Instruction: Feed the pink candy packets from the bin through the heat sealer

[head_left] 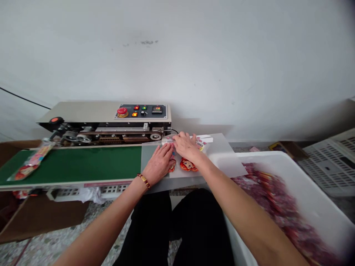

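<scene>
Both hands rest on a clear packet (188, 164) printed with an orange cartoon face, lying flat on the grey feed plate (222, 147) at the right end of a band sealing machine (111, 122). My left hand (160, 164), with a bead bracelet at the wrist, lies flat on the packet's left part, fingers stretched toward the machine's intake. The fingers of my right hand (187, 146) press down on the packet's top edge near its white barcode label. Another sealed packet (31, 162) lies at the far left of the green conveyor belt (83, 162).
A white tub (305, 184) at my right holds several red and pink packets. A white slatted crate (332, 159) stands further right. Brown cardboard (33, 218) sits under the conveyor's left end. The machine's control panel (141, 111) shows a red stop button and lit lamps.
</scene>
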Tool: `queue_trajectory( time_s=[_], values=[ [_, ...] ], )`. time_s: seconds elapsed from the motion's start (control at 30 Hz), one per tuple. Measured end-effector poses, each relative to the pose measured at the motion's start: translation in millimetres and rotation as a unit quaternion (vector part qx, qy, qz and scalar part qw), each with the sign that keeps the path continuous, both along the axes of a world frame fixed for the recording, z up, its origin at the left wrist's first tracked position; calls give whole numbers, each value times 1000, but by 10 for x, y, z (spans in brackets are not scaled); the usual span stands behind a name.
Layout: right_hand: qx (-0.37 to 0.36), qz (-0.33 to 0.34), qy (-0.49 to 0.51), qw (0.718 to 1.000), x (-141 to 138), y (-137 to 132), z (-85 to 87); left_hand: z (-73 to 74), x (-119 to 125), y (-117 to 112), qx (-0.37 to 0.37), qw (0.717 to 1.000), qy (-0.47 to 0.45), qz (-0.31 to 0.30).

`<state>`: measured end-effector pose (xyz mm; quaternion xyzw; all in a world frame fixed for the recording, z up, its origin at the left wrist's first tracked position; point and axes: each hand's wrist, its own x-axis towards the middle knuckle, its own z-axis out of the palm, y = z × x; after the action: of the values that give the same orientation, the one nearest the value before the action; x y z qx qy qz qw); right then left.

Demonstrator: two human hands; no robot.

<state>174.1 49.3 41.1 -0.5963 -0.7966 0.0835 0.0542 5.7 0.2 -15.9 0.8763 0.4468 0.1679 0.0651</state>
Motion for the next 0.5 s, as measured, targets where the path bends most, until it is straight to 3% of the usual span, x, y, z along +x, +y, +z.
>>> queue_trajectory(
  time_s=[0.17,0.27,0.5],
  values=[
    [-42,-24,16,999,-33,83,31,-21,-21,2,5,1000,-3,-5],
    [-32,-33,13,999,-32,76,29,-25,-27,6,5,1000,-6,-12],
    [-25,27,-16,999,-61,52,67,-12,-38,-3,-4,1000,0,-15]
  ],
)
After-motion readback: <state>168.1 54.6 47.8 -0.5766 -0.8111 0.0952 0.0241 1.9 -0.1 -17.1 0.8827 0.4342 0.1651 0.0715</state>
